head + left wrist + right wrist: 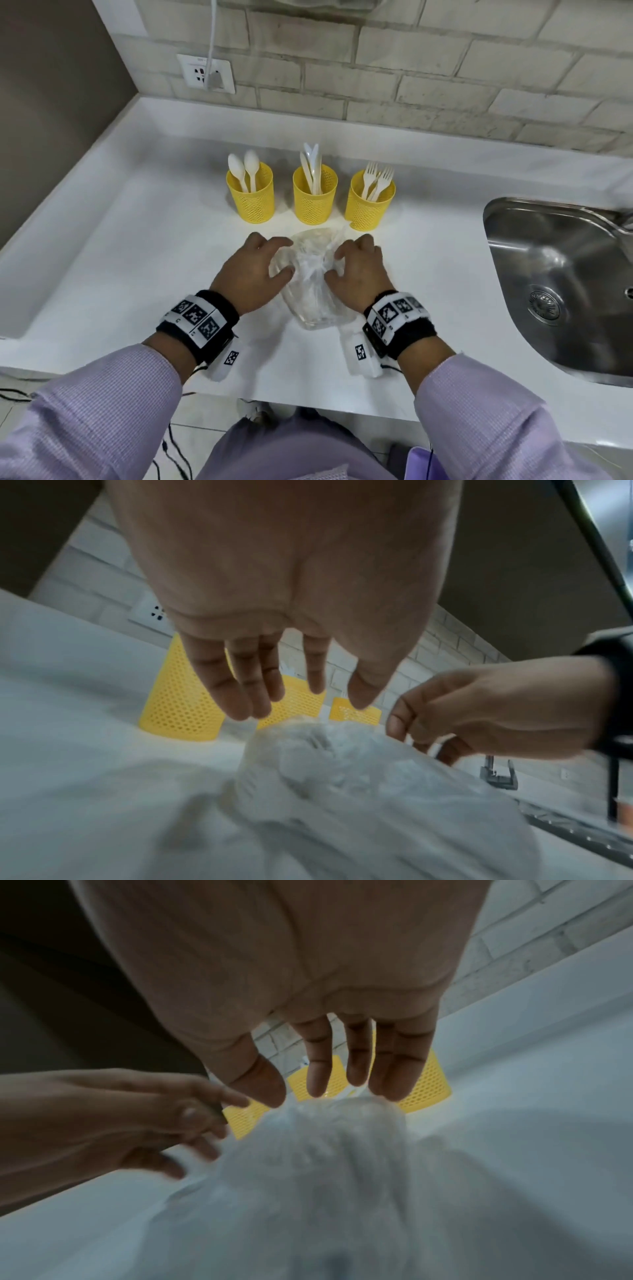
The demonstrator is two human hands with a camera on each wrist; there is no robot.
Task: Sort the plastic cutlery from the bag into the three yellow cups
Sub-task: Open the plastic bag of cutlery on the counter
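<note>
A crumpled clear plastic bag (313, 274) lies on the white counter (137, 260) in front of three yellow mesh cups. The left cup (251, 202) holds white spoons (244, 169), the middle cup (314, 202) knives (311, 164), the right cup (370, 209) forks (376, 178). My left hand (274, 257) is at the bag's left side and my right hand (337, 265) at its right side. In both wrist views the fingers are straight just over the bag (342, 777) (342, 1150). I cannot make out any cutlery inside the bag.
A steel sink (565, 274) is sunk into the counter at the right. A wall socket (205, 73) with a plugged cable sits on the brick wall behind the cups. The counter's front edge runs just below my wrists.
</note>
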